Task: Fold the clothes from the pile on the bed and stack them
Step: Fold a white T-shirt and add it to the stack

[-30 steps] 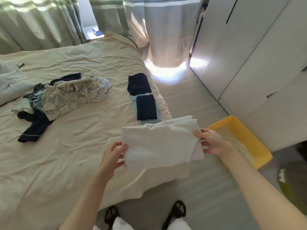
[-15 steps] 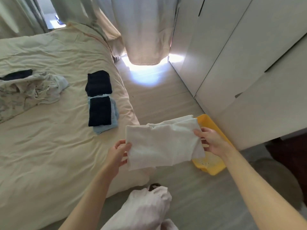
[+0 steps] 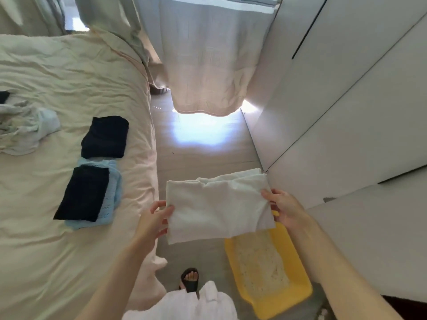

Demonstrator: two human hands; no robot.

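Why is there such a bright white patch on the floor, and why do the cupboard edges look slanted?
Head view: daylight spills under the curtain and blows out the floor beneath it, so detail is lost there. The wide-angle lens tilts the wardrobe doors and curves the bed. The white garment, held in the left hand and right hand, looks soft, slightly blurred.

two folded stacks [image 3: 92, 167] lie on the bed [image 3: 69, 72], right of the pile [image 3: 25, 130]. a tray [image 3: 298, 294] sits on the floor right of the bed, under the held cloth [image 3: 217, 206].
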